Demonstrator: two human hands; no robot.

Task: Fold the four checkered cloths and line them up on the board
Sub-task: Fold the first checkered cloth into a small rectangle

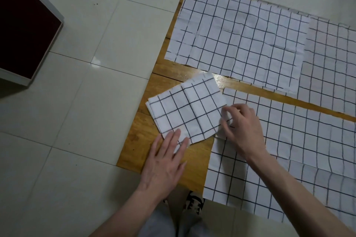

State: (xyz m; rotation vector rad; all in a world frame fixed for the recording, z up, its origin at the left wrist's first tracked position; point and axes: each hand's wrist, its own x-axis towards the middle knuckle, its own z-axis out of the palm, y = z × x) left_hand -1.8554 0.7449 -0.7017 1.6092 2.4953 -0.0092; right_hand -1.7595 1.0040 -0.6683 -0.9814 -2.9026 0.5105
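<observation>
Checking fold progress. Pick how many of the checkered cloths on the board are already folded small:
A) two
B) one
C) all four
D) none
B: only the folded cloth under the left hand and right hand is compact; the others lie flat on the board.

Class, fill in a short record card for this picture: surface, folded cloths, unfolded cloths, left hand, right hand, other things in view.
surface: wooden board on a tiled floor
folded cloths: one folded cloth, at the board's near-left corner
unfolded cloths: three spread flat: far cloth, right cloth, near cloth
left hand: fingers flat, pressing the folded cloth's near edge
right hand: fingers curled, pinching its right edge
other things: dark cabinet at left; shoe below
</observation>
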